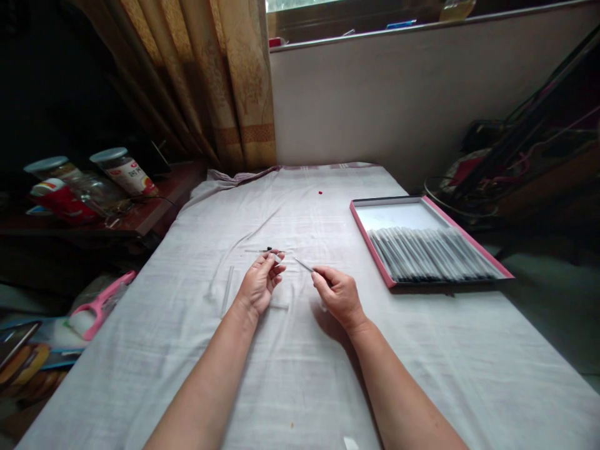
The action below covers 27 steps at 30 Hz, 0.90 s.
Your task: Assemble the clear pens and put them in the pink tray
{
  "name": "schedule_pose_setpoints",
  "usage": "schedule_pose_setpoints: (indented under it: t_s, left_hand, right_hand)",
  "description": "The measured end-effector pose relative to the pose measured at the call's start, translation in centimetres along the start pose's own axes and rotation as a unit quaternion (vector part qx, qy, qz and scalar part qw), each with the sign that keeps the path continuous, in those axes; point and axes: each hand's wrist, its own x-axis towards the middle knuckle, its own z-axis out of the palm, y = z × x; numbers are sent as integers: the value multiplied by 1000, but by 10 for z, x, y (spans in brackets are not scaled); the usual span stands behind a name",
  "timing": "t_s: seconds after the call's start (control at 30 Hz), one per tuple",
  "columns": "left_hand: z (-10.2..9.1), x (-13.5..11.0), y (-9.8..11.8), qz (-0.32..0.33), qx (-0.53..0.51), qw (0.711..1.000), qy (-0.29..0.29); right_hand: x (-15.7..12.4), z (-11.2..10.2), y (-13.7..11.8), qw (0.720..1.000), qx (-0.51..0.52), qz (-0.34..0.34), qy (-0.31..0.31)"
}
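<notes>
My left hand point(260, 281) hovers over the white cloth point(290, 350), its fingers pinched on a small pen part with a dark tip point(270, 251). A little to the right, my right hand point(338, 294) pinches a thin pen refill point(304, 265) that points up and left toward the left hand. The two hands are a few centimetres apart. A clear pen tube point(227, 289) lies on the cloth left of my left hand. Another thin clear piece point(255, 251) lies just beyond it.
A pink-edged shallow box point(375, 250) with several pens in a row sits at the right. A tiny red bit point(320, 192) lies farther back. Jars point(122, 170) stand on a low shelf at the left, and a pink tool point(100, 307) lies below the table edge.
</notes>
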Motion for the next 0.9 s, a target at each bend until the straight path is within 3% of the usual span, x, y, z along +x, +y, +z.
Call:
schedule_pose_setpoints:
  t_s: [0.1,0.27,0.73,0.9]
  left_hand:
    - [-8,-13,-2,-29,-51,998,14]
    - [-12,-20,-5,-17,-68,997,-11]
    - [-22,-22,-12,104,84,990,-47]
    - [-24,-22,-12,109,126,985,-46]
  right_hand:
    - [-6,4,-9,999,-9,-29,-25]
    - [-11,10,-14,996,-43,-43,-67]
    - [-10,9,-14,997,-47,-35,-47]
    - [-9,6,-13,996,-57,-33,-53]
